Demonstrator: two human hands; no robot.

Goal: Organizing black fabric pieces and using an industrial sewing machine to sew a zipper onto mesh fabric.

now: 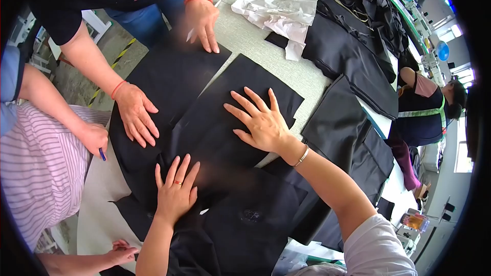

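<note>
Black fabric pieces (240, 84) lie spread over a pale table. My right hand (258, 121), with a bracelet at its wrist, rests on one piece, fingers spread. Lower down, my left hand (176, 190), wearing a ring, lies on dark cloth with its fingers stretched out. Across from me a co-worker's two hands rest on a neighbouring black piece (169, 79); one has a red cord, the other red beads. A narrow gap shows the tabletop between the upper parts of the two pieces. Near my left forearm is a black piece with a small dark motif (250, 215).
Crumpled white paper (279, 7) sits on the table (240, 36) at the far side. Folded black fabric (348, 46) is stacked along the right. At left, a person in striped clothing holds a blue pen (103, 154). Another hand (121, 253) reaches in at lower left.
</note>
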